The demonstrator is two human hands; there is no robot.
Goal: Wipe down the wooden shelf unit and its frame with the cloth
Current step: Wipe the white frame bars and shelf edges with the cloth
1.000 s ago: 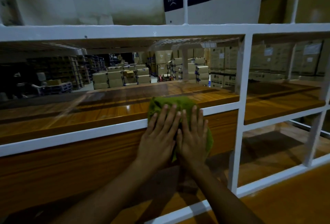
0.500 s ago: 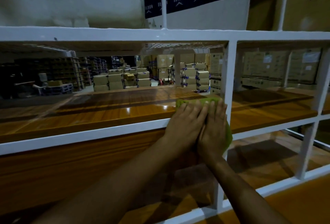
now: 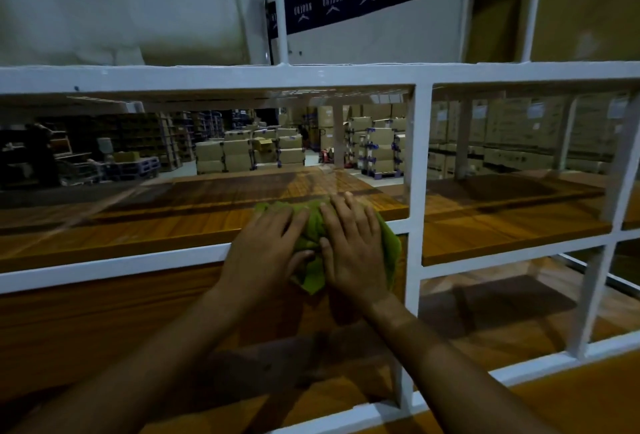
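Cloth [image 3: 388,243] slid left on shelf [image 3: 166,224], left hand [image 3: 266,248], right hand [image 3: 353,252] pressing

The cloth [image 3: 311,226] lies on the front edge of the shelf board [image 3: 166,226] and hangs over the front rail [image 3: 121,269]. The left hand [image 3: 263,253] and right hand [image 3: 353,250] lie flat on it, side by side. The upright post [image 3: 417,174] stands just right of the cloth. Stacked boxes [image 3: 239,153] sit far behind the shelf. A big box [image 3: 374,32] sits on the shelf above.

I see cloth [image 3: 313,226] mostly hidden under left hand [image 3: 266,253], right hand [image 3: 353,253]; white rail [image 3: 138,260] covered there; labels on far boxes [image 3: 512,129] too blurred for me to read.
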